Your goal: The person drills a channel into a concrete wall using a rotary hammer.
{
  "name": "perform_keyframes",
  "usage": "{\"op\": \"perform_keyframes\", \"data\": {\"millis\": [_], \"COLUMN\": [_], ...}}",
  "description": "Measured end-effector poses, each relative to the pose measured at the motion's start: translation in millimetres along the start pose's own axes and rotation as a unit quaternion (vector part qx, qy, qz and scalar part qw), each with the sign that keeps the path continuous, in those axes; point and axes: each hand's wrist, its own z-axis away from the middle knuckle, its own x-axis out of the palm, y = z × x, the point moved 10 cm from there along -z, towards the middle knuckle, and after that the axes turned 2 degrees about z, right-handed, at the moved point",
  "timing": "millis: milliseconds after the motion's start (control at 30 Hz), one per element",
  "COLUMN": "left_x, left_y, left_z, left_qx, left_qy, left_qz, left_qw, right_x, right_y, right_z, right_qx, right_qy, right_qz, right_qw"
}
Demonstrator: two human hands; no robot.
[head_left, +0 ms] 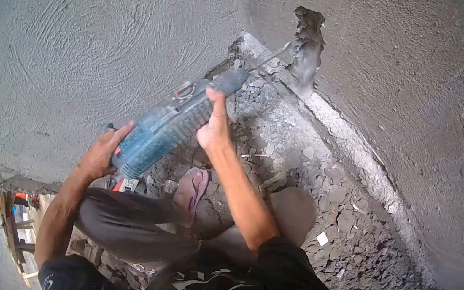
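Note:
A dusty blue rotary hammer [156, 128] lies diagonally across the middle, its long metal chisel [273, 56] pointing up and right to the wall. The chisel's tip is at the edge of a rough hole [308, 48] in the grey wall, blurred by dust. My left hand [104, 151] is closed round the tool's rear handle. Near the front of its body, my right hand [214, 124] grips the casing, the thumb on top and the other fingers hidden.
Broken rubble [344, 234] covers the floor round my legs and a sandalled foot [192, 190]. Plastered walls [96, 52] meet at a corner ahead. A chipped ledge [362, 158] runs along the right wall's base. Wooden pieces [10, 226] stand at lower left.

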Motion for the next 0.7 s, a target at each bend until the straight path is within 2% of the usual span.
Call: {"op": "perform_keyframes", "data": {"millis": [100, 167, 233, 300, 367, 433, 467, 567, 600, 633, 700], "left_x": [-8, -22, -29, -28, -30, -27, -26, -18, -21, -13, 5], "left_y": [3, 30, 47, 61, 70, 84, 84, 77, 79, 77, 63], "left_z": [15, 13, 11, 4, 1, 4, 6, 11, 12, 13, 9], "left_qx": [-0.013, 0.013, 0.008, 0.081, 0.114, 0.178, 0.195, 0.216, 0.239, 0.249, 0.222], "left_qy": [0.032, 0.063, 0.086, 0.102, 0.133, 0.097, 0.091, 0.113, 0.154, 0.157, 0.144], "left_qz": [0.000, -0.081, -0.055, -0.131, -0.143, -0.200, -0.192, -0.163, -0.171, -0.173, -0.119], "left_qw": [0.999, 0.995, 0.995, 0.983, 0.974, 0.959, 0.957, 0.956, 0.943, 0.940, 0.957], "right_x": [-4, 11, 16, 1, 1, 12, 14, 8, 7, 6, -5], "right_y": [15, -5, -17, -36, -58, -66, -63, -64, -65, -64, -59], "right_z": [-10, 5, 8, 4, 2, 16, 24, 38, 41, 42, 42], "right_qx": [0.012, -0.007, -0.011, -0.052, -0.110, -0.080, -0.052, -0.058, -0.082, -0.093, -0.072], "right_qy": [0.009, 0.042, 0.053, 0.086, 0.027, 0.023, 0.024, 0.040, 0.074, 0.074, 0.073], "right_qz": [-0.048, -0.001, 0.004, 0.053, 0.079, 0.084, 0.081, 0.124, 0.113, 0.111, 0.109], "right_qw": [0.999, 0.999, 0.999, 0.994, 0.990, 0.993, 0.995, 0.990, 0.987, 0.987, 0.989]}}
